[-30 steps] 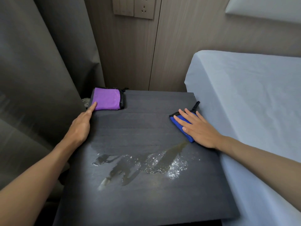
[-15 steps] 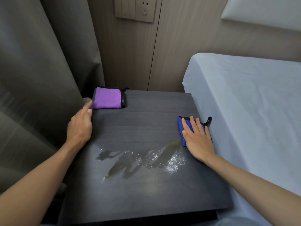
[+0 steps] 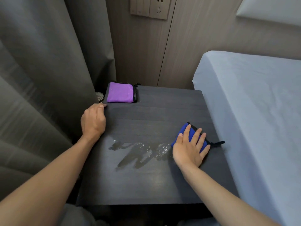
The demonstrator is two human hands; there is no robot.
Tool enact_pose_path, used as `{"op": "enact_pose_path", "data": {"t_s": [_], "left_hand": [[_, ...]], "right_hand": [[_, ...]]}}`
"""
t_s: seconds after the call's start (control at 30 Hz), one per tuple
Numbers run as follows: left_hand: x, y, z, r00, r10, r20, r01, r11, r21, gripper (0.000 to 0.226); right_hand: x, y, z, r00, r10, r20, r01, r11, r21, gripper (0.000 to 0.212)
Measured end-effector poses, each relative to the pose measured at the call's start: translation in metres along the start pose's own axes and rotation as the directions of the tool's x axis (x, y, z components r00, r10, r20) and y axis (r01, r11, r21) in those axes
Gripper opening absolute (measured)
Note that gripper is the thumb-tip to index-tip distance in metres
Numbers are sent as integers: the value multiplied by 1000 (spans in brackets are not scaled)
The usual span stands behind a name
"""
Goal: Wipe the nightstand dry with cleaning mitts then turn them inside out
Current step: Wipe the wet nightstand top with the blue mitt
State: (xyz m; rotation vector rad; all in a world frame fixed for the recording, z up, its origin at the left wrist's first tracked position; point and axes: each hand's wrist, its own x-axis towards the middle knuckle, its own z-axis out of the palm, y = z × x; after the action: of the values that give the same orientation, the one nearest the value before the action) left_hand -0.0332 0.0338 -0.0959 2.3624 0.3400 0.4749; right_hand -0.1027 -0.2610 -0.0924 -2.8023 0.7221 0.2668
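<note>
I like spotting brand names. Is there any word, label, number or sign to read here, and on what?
None can be read.
Wall socket and switch panel: only slot holes, no print visible.
Purple mitt and blue mitt: no legible label.
Small round object beside the curtain: it may carry markings, but they are too blurred to read.

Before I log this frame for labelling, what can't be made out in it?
- Head view: most of the blue mitt lies under the right hand, so its opening is hidden.
- The round object behind the nightstand is half covered by the curtain and too small to identify.
- The left hand has curled fingertips, hidden at the nightstand's edge.
- The spill's right end runs under the right hand.
</note>
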Motion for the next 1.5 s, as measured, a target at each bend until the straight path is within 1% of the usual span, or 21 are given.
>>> {"op": "enact_pose_path", "data": {"t_s": [0.13, 0.27, 0.4, 0.53, 0.6, 0.77, 0.87, 0.93, 1.0, 1.07, 1.1, 1.2, 1.27, 1.3, 1.4, 1.5], "left_hand": [[-3, 5, -2, 1000, -20, -11, 19, 999, -33, 58], [-3, 5, -2, 999, -45, -13, 44, 998, -54, 57], [-2, 3, -2, 999, -45, -6, 45, 999, -24, 56], [0, 2, -2, 998, -70, 2, 70, 997, -21, 56], [2, 1, -2, 998, -64, 13, 64, 998, -24, 55], [8, 2, -9, 995, -43, 94, 49, 997, -63, 54], [17, 2, -15, 981, -107, 161, 117, 991, -59, 51], [23, 5, -20, 964, -150, 221, 165, 985, -52, 52], [26, 10, -25, 946, -154, 286, 161, 987, -4, 51], [30, 13, -27, 927, -155, 342, 136, 988, 78, 40], [32, 14, -27, 925, -159, 344, 132, 986, 99, 38], [35, 12, -25, 925, -143, 351, 110, 987, 114, 37], [31, 11, -23, 939, -153, 307, 135, 988, 80, 39], [27, 10, -23, 944, -155, 290, 140, 988, 73, 38], [16, 4, -19, 963, -98, 252, 81, 994, 78, 44], [7, -4, -17, 960, -2, 281, -10, 999, 41, 46]], "right_hand": [[-28, -35, 9, 998, 48, 31, -50, 996, 70, 57], [-51, -66, 18, 999, 22, 33, -25, 994, 102, 57], [-73, -92, 30, 998, -61, 32, 57, 993, 108, 58], [-86, -113, 37, 992, -118, 46, 112, 986, 125, 58], [-91, -121, 39, 984, -171, 52, 164, 979, 122, 58], [-99, -139, 47, 944, -324, 62, 315, 942, 116, 57], [-103, -150, 50, 903, -421, 85, 410, 904, 118, 56], [-106, -157, 52, 859, -500, 111, 490, 865, 103, 55], [-107, -159, 55, 817, -568, 99, 563, 823, 77, 56], [-108, -157, 57, 764, -643, 55, 641, 766, 45, 67], [-108, -155, 58, 725, -687, 48, 686, 727, 20, 72], [-104, -148, 56, 605, -793, 69, 796, 605, -22, 72], [-99, -144, 53, 518, -849, 102, 855, 517, -39, 71], [-96, -142, 51, 461, -878, 128, 887, 459, -48, 70], [-89, -133, 47, 298, -935, 193, 954, 296, -43, 65], [-83, -126, 44, 163, -961, 226, 986, 153, -59, 57]]}}
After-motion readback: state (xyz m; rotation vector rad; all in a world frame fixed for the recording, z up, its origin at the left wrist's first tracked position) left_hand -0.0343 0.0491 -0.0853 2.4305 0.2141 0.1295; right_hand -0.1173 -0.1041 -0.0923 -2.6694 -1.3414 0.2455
